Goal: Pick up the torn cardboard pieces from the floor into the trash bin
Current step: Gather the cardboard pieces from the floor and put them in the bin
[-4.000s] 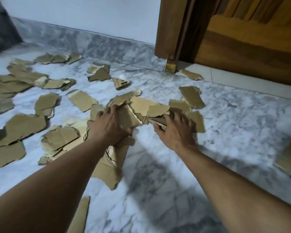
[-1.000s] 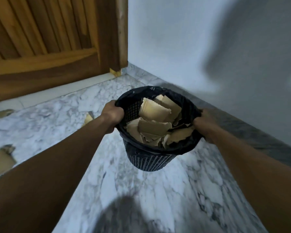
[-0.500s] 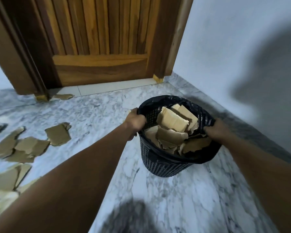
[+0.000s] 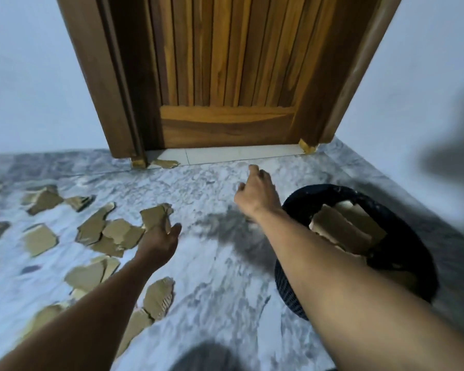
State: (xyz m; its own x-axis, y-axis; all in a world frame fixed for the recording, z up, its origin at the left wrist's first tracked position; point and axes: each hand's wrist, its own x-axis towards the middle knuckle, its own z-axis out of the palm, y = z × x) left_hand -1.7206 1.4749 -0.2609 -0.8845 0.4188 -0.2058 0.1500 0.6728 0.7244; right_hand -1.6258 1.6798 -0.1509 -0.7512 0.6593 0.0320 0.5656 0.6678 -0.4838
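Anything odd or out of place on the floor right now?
Yes: torn cardboard pieces litter the marble floor on the left, one stray scrap by the door frame. The trash bin on the right already holds some. Both hands, left hand and right hand, are empty.

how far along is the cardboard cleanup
Partly done. The trash bin already holds a load of cardboard pieces. Both hands are empty: the left hand reaches toward the scattered scraps, the right hand hangs open above the floor. Many scraps remain, including one by the door.
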